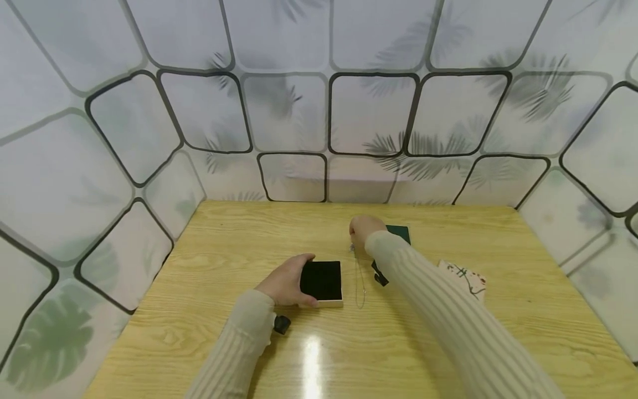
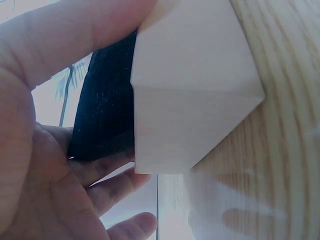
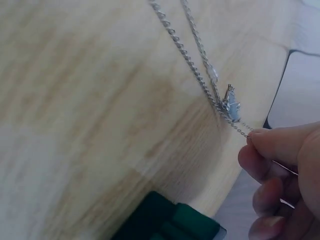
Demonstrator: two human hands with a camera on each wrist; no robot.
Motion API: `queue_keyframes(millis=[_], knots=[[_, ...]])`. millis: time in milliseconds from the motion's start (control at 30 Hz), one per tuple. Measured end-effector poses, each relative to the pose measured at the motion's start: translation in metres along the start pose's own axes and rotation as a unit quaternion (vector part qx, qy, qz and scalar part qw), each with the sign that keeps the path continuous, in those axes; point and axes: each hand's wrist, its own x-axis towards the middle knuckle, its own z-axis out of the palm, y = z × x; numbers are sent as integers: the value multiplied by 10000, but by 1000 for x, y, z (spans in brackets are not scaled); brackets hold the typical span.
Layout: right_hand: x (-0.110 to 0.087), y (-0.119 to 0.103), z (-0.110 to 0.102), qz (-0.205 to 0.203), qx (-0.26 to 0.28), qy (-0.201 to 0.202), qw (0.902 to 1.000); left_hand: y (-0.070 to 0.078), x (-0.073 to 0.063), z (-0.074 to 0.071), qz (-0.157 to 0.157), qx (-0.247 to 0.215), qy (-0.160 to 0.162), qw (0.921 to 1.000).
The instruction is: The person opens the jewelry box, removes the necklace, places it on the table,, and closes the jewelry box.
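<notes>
My left hand [image 1: 285,284] grips the left side of a small white box [image 2: 195,125], thumb on the near edge and fingers at the far one. The black pad [image 1: 321,280] in the box faces up. To the right of the box, a silver necklace [image 1: 358,277] trails toward me over the wooden table. My right hand [image 1: 365,230] pinches its thin chain [image 3: 242,131] between thumb and forefinger. Close below those fingertips, a pale blue pendant [image 3: 231,104] hangs on the chain near the tabletop.
A dark green item [image 1: 399,233] lies beyond my right wrist, partly hidden by it. Farther right, a white patterned piece [image 1: 468,279] is partly covered by my right sleeve. A patterned curtain [image 1: 294,177] borders the table's back and sides.
</notes>
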Motion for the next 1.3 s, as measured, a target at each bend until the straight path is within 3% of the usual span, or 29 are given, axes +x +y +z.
queue_keyframes(millis=[300,733,1000,1200,1300], knots=[[15,-3,-16,321,-132,-356,9988,-3,3,2,-26,106,-20,9999],[45,0,-15,606,-281,-242,9975,-3,2,2,-10,232,33,9997],[49,10,-12,801,-426,-111,9958,-1,4,3,15,162,-51,9999],[43,12,-30,526,-157,-17,9985,-1,4,4,-8,134,-74,9999],[37,16,-44,160,-113,108,9998,-2,3,4,-31,114,-54,9999]])
